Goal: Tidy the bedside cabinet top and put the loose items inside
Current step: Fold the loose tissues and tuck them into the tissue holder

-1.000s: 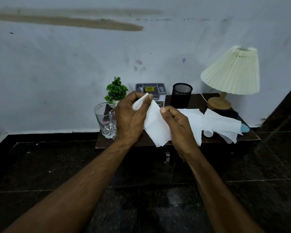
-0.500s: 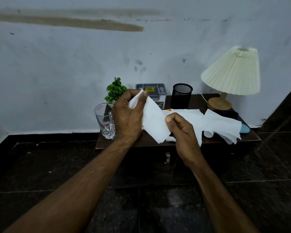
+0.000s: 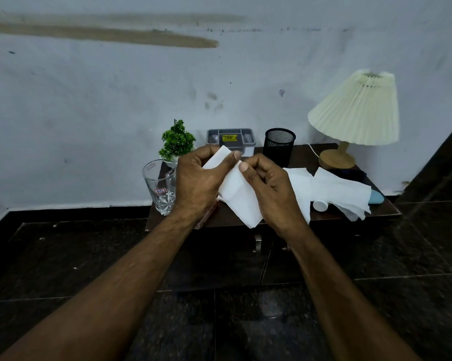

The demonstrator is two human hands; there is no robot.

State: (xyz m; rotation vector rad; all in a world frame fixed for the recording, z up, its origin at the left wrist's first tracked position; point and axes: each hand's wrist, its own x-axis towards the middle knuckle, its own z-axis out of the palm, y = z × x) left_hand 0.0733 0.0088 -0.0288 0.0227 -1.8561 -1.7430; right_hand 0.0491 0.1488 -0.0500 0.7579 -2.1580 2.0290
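Observation:
I hold a white tissue (image 3: 239,198) above the front edge of the dark wooden bedside cabinet (image 3: 376,214). My left hand (image 3: 197,182) grips its upper left part, thumb pressed on top. My right hand (image 3: 267,186) pinches the same tissue from the right, close beside the left thumb. More loose white tissues (image 3: 334,191) lie spread on the cabinet top to the right, partly covering a small white bottle (image 3: 320,205) and a light blue object (image 3: 376,198). A reddish packet (image 3: 209,217) shows under my left wrist.
On the cabinet stand a clear glass (image 3: 159,187), a small green plant (image 3: 176,142), a grey organiser box (image 3: 230,139), a black mesh pen cup (image 3: 279,144) and a pleated lamp (image 3: 355,113). Metal door handles (image 3: 258,243) sit below the top. Dark tiled floor surrounds it.
My right hand has moved up and left along the tissue, meeting the left thumb. The tissue is now folded more compactly between both hands.

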